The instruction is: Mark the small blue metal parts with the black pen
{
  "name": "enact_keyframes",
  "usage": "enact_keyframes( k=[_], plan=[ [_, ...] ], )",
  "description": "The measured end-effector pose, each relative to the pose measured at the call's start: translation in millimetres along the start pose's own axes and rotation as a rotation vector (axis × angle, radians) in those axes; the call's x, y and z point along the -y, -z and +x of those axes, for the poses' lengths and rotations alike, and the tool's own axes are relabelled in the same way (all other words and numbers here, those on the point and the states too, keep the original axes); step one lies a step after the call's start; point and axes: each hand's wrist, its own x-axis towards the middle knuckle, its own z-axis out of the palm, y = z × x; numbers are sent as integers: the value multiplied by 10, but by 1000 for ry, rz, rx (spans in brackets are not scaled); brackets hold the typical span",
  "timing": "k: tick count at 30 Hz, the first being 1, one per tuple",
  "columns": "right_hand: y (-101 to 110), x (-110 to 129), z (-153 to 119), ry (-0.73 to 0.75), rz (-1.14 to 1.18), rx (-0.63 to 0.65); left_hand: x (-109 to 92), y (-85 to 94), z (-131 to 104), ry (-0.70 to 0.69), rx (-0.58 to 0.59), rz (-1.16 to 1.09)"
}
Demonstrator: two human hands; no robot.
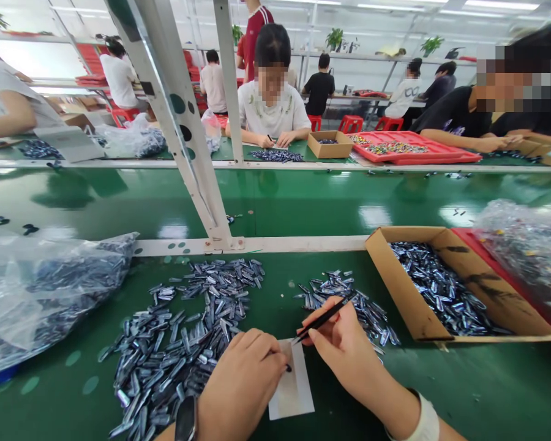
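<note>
My right hand (340, 334) grips black tweezers (324, 320). Their tips point left, over the upper part of a small white paper sheet (298, 389) with a beige strip. Over the sheet's left edge, my left hand (245, 383) has its fingers curled together on a small dark piece (288, 368), mostly covered by the fingers. To the left spreads a large pile of small, dark, shiny plastic pieces (165, 355). A smaller pile of similar pieces (371, 315) lies just behind and right of my right hand.
A cardboard box (395, 294) of dark pieces stands at right, beside a filled plastic bag (528, 245) on a red tray. Another filled bag (50, 294) lies left. A white metal post (183, 122) rises from the rail ahead. Beyond the green belt (294, 196), several people work.
</note>
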Motion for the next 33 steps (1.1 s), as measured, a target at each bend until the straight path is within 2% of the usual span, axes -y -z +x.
enact_keyframes(
  k=[6,17,24,33],
  plan=[
    [0,-3,9,-34,-14,1,35,-5,-33,97,-40,-190],
    [-36,37,31,-115,17,-55,46,-1,-20,189,-59,-311],
    [-38,36,46,-128,-12,-59,7,-5,-20,242,-82,-337],
    [-58,45,63,-147,47,-76,16,-10,-22,233,-82,-326]
  ],
)
